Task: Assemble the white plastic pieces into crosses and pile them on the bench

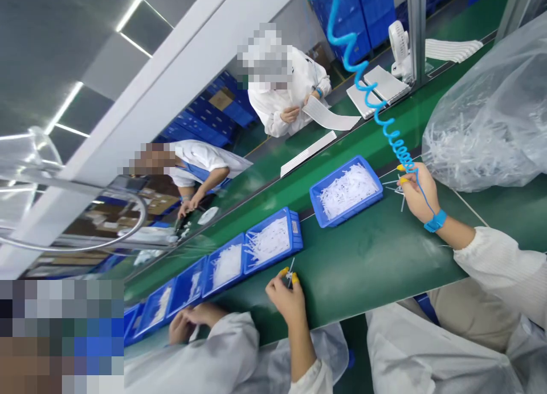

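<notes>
Thumb and fingertips of the left hand (292, 301), in yellow finger covers, pinch a small white piece (289, 276) with thin stems, just above the table (363, 271). The right hand's (419, 195) grip is closed on several thin strips (402, 203) that fan out past the fingertips. A blue strap (436, 220) rounds the right wrist, joined to a coiled cord (391, 133).

Piece and strips look very light, probably springy plastic, smooth enough to slip and easily bent at the thin ends. A fingertip pinch near the middle, where the stems meet, should hold best; squeezing a stem's tip would likely bend it.

Between and beyond the hands, a blue bin (354, 214) stands apart, heaped with loose white strips. To its left runs a row of bins: the nearest bin (296, 240) is well filled with strips, the next (224, 288) holds a white heap, and one further along (173, 309) shows only a few. Past the right hand, a large clear bag (482, 126) bulges with similar strips.
</notes>
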A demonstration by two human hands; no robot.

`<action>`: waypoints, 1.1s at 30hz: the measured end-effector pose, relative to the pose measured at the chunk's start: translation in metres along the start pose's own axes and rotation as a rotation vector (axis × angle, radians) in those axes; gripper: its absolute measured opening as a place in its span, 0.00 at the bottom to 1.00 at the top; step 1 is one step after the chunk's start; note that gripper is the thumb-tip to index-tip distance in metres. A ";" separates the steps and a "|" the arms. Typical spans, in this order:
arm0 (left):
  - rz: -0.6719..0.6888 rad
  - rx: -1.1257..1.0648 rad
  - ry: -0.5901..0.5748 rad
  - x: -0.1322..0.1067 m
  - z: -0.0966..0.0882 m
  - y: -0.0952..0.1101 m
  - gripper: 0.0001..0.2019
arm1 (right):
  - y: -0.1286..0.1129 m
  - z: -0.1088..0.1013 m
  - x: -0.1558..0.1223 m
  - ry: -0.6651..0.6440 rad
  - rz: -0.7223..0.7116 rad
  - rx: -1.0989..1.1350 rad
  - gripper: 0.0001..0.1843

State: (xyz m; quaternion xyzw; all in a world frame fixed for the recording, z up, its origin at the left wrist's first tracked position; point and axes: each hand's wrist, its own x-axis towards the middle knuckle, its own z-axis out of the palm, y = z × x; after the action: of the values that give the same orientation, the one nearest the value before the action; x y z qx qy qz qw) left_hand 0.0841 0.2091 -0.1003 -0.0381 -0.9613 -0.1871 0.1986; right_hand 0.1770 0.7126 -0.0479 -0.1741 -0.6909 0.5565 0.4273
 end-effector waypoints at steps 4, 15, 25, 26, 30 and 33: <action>-0.007 -0.009 -0.056 0.005 -0.005 0.003 0.19 | -0.009 0.005 -0.004 -0.014 0.057 0.062 0.17; 0.364 -0.361 -0.525 -0.039 0.002 0.131 0.13 | -0.012 0.009 -0.004 -0.019 0.070 0.080 0.15; 1.010 -0.590 -0.920 -0.055 0.034 0.296 0.17 | -0.009 0.008 -0.001 -0.038 0.109 0.114 0.10; 1.073 -0.584 -0.942 -0.053 0.039 0.303 0.17 | -0.009 0.008 0.000 -0.040 0.111 0.110 0.10; 1.182 -0.666 -0.953 -0.044 0.058 0.315 0.18 | -0.013 0.006 0.001 -0.073 0.077 0.069 0.10; 1.121 -0.779 -0.939 -0.042 0.066 0.314 0.16 | -0.016 0.005 0.000 -0.128 0.007 0.022 0.09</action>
State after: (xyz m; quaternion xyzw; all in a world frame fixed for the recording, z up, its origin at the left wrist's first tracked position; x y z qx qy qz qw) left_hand 0.1448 0.5247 -0.0654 -0.6519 -0.6488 -0.3448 -0.1873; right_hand 0.1769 0.7040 -0.0334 -0.1356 -0.7101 0.5756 0.3821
